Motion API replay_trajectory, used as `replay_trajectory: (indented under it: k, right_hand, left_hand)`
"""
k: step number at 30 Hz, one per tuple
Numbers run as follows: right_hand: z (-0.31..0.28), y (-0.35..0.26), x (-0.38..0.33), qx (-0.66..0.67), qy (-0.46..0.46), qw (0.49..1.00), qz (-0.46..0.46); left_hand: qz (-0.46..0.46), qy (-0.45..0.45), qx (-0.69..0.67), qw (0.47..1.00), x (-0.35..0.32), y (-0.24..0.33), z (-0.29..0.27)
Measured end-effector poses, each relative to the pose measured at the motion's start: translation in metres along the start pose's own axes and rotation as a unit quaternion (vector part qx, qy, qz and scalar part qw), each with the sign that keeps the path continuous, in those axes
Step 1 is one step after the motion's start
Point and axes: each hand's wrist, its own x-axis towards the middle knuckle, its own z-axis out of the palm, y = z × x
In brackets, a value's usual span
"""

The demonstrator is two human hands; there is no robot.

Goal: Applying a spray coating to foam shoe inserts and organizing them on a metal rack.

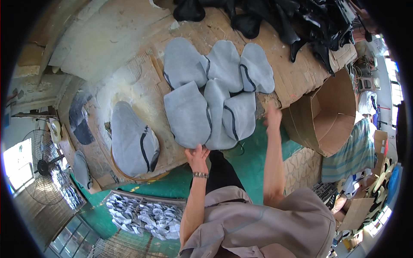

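Observation:
Several grey fabric pieces, shaped like bicycle seat covers with black edging, lie in two rows on the cardboard-covered bench. My left hand (197, 157), wearing a bracelet, touches the lower edge of the front-left grey cover (187, 115) with its fingers apart. Beside that cover lie a narrow grey cover (217, 114) and another grey cover (241, 116) with a black strip across it. My right hand (273, 117) is raised off the bench's front edge, right of the covers; motion smears its fingers. Farther left rests a larger grey cover (131, 139).
Black saddle-shaped parts (284, 21) are heaped at the far right of the bench. An open cardboard box (320, 114) stands at its right end. A fan (42, 167) stands at left. Below the bench, a rack (146, 215) carries many small grey pieces.

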Motion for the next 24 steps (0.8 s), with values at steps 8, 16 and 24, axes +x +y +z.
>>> replay_trajectory:
  k: [8, 16, 24]
  right_hand:
    - [0.026, 0.051, -0.120, 0.305, -0.215, 0.909, 0.187]
    - [0.015, 0.003, -0.178, 0.264, -0.185, 0.945, 0.047]
    - [-0.014, -0.067, -0.165, 0.226, -0.081, 0.960, -0.144]
  left_hand:
    - [0.047, 0.051, 0.011, 0.998, -0.010, 0.014, 0.034]
    - [0.126, 0.000, -0.033, 0.992, -0.037, 0.070, 0.093]
    - [0.152, -0.072, -0.046, 0.985, -0.043, 0.120, 0.139]
